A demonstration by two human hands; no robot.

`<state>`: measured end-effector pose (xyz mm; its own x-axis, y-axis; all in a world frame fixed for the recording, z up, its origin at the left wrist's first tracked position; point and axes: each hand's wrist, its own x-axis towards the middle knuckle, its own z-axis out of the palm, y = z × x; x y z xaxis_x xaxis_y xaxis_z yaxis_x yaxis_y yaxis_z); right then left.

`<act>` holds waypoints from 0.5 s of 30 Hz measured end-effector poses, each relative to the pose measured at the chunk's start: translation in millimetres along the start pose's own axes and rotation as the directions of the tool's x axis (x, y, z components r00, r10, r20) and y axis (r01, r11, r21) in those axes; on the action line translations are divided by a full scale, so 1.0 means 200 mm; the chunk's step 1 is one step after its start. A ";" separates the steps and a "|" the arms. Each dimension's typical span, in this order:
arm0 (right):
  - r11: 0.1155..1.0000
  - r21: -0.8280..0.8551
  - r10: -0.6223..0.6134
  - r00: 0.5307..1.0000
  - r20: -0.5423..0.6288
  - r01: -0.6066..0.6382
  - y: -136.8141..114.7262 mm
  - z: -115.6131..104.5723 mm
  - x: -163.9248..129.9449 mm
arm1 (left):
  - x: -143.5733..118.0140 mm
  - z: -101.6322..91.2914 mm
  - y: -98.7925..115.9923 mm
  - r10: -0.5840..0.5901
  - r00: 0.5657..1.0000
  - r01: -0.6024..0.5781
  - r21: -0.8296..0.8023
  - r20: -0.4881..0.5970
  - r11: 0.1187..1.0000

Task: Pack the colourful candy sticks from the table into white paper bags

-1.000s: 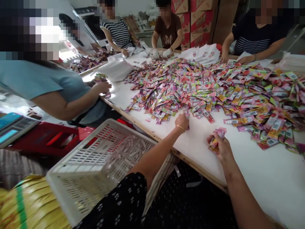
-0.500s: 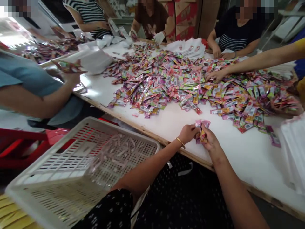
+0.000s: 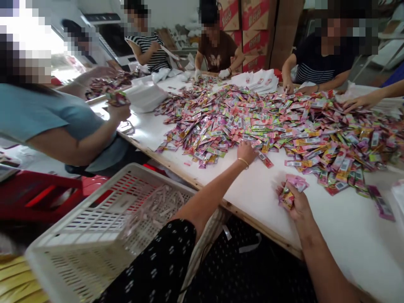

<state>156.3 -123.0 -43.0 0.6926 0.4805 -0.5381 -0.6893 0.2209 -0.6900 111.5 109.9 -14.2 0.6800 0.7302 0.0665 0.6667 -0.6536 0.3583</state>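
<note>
In my right hand (image 3: 298, 206) is a small bunch of snack packets (image 3: 288, 197), pink, purple and yellow, gripped between thumb and fingers above the white tabletop. My left hand (image 3: 246, 154), with a gold bangle at its wrist, reaches to the near edge of a large heap of the same small packets (image 3: 233, 113). Its fingertips touch the heap and are partly hidden behind the hand, so I cannot tell whether a packet is between them. One loose packet (image 3: 265, 160) lies just right of the left hand.
A white plastic crate (image 3: 91, 206) holding clear strips stands left, below the wooden table edge (image 3: 261, 227). Co-workers sit around the table; a person's hand (image 3: 360, 103) reaches into the heap at right. White bags (image 3: 255, 80) lie at the back. A red stool (image 3: 41, 195) is at left.
My left hand has left the bunch of packets and moved forward to the heap. My right hand keeps the bunch. A co-worker's arm at right has drawn back rightward.
</note>
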 end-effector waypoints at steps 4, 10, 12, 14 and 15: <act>0.999 -0.025 -0.032 0.999 0.011 0.033 -0.01 0.01 0.01 | 0.13 0.08 0.00 0.054 0.995 -0.061 0.078 0.089 0.995; 0.989 0.018 -0.144 0.988 -0.052 0.145 -0.03 0.01 0.00 | -0.32 0.20 0.14 0.226 0.940 -0.223 -0.041 0.255 0.974; 0.982 0.008 -0.190 0.981 -0.050 0.190 -0.03 0.00 0.00 | -0.42 0.18 0.14 0.197 0.921 -0.150 -0.161 0.335 0.976; 0.972 -0.037 -0.233 0.970 -0.068 0.231 -0.03 -0.01 0.00 | -0.46 0.14 0.10 0.124 0.882 0.024 -0.306 0.454 0.952; 0.966 -0.067 -0.255 0.962 -0.092 0.250 -0.03 -0.02 -0.01 | -0.46 0.12 0.08 0.087 0.855 0.130 -0.374 0.511 0.918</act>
<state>161.2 -128.6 -39.5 0.8621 0.3278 -0.3865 -0.4787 0.2765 -0.8333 67.4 27.5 -37.5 0.7955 0.4656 -0.3878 0.5865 -0.4310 0.6857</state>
